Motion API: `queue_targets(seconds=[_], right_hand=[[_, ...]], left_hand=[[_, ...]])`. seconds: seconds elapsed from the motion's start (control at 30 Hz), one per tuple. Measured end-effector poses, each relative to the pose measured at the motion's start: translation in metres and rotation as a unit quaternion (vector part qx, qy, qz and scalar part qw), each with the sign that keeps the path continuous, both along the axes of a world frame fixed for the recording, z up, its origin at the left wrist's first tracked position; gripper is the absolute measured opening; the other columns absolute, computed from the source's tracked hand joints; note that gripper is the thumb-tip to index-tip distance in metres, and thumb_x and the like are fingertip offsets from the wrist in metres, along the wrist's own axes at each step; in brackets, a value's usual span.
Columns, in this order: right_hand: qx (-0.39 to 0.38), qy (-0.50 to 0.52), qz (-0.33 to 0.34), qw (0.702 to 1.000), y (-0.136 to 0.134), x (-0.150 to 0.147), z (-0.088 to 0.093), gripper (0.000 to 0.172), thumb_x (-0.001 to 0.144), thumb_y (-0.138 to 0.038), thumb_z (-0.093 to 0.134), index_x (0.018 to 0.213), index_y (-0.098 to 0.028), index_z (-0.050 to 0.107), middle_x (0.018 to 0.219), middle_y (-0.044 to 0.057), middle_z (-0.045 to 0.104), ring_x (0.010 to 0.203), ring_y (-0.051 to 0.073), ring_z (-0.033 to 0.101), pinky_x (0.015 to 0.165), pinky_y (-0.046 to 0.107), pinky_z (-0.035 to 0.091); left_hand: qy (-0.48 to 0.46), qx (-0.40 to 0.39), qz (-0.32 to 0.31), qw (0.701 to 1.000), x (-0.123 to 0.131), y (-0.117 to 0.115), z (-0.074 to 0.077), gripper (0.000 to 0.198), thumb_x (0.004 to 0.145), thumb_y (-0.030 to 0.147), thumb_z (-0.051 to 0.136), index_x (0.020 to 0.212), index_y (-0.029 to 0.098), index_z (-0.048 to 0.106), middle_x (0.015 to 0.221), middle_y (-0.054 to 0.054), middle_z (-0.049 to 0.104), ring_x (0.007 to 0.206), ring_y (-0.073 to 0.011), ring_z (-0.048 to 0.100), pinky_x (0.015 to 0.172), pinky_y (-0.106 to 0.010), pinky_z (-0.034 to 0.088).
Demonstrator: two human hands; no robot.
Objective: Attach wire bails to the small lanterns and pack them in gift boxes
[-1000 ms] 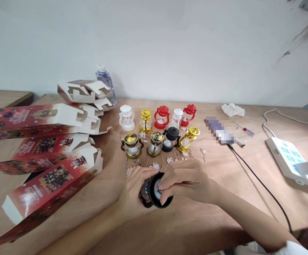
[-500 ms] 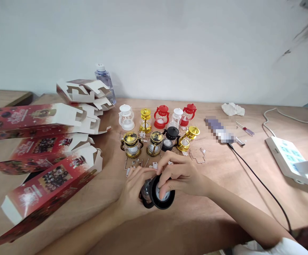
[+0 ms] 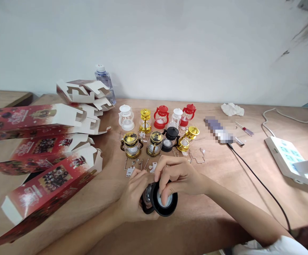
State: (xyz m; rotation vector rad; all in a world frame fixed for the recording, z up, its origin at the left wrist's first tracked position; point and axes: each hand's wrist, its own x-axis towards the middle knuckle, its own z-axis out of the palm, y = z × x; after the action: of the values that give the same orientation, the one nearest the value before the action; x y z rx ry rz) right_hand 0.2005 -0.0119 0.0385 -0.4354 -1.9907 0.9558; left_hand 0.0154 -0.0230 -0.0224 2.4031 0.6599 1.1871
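— Where is the black lantern (image 3: 173, 209)?
— Low in the middle of the view, lying on its side between the person's two hands, with its round base turned toward the camera. Whether it touches the surface (image 3: 217, 170) or sits just above it cannot be told.
— How does the left hand (image 3: 132, 200) hold it?
— It wraps around the lantern's body from the left, with the fingers closed on it.
— And the right hand (image 3: 181, 175)?
— It comes in from the right and grips the base. Its fingers (image 3: 162, 189) bend down over the base, and the tips press on the pale disc inside the black rim.
— What lies just beyond the hands?
— Small white parts (image 3: 129, 172) and thin bent wire pieces (image 3: 197, 156) are scattered on the wood. Behind them stand two rows of little lanterns. The front row has two gold-and-dark lanterns (image 3: 131, 144), a dark-capped lantern (image 3: 170, 139) and a tilted gold lantern (image 3: 187, 138). The back row includes a white lantern (image 3: 126, 118), an upright gold lantern (image 3: 145, 120) and a red lantern (image 3: 161, 117).
— And off to the sides?
— On the left, red printed boxes (image 3: 50, 180) overlap with their flaps open, and a water bottle (image 3: 104, 79) stands behind them by the wall. On the right, a black cable (image 3: 260, 182) runs across the wood, well apart from a white power strip (image 3: 286, 157). A small screwdriver (image 3: 245, 129) and a crumpled tissue (image 3: 232, 109) lie farther back.
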Motion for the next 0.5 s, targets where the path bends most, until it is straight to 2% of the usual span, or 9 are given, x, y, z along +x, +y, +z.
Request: queue_targets(seconds=[0.17,0.33,0.5], right_hand=[[0.021,-0.015,-0.018,0.999,0.000,0.001,0.002,0.020,0.083,-0.031,0.069,0.072,-0.013,0.067,0.085,0.003,0.059,0.073,0.007,0.060,0.069,0.018,0.053],[0.130,-0.033,-0.064,0.989,-0.006,0.004,-0.001,0.022,0.086,-0.034,0.066,0.087,-0.012,0.066,0.098,0.011,0.065,0.086,0.012,0.062,0.075,0.024,0.054],[0.243,-0.121,-0.095,0.958,-0.017,0.012,-0.011,0.048,0.086,-0.044,0.064,0.117,-0.009,0.056,0.119,0.020,0.061,0.109,0.021,0.060,0.088,0.034,0.053]], left_hand=[[-0.008,-0.007,0.009,1.000,0.001,-0.001,0.000,0.017,0.074,0.028,0.056,0.089,0.021,0.050,0.071,-0.001,0.061,0.062,-0.0171,0.054,0.059,-0.032,0.036],[-0.014,0.012,0.028,0.999,0.000,0.000,0.002,0.031,0.073,0.031,0.057,0.101,0.020,0.049,0.080,-0.003,0.067,0.063,-0.0182,0.059,0.059,-0.032,0.039],[-0.020,0.001,0.034,0.999,-0.002,0.000,0.000,0.035,0.073,0.036,0.058,0.103,0.021,0.048,0.081,-0.004,0.068,0.067,-0.0216,0.064,0.061,-0.034,0.042]])
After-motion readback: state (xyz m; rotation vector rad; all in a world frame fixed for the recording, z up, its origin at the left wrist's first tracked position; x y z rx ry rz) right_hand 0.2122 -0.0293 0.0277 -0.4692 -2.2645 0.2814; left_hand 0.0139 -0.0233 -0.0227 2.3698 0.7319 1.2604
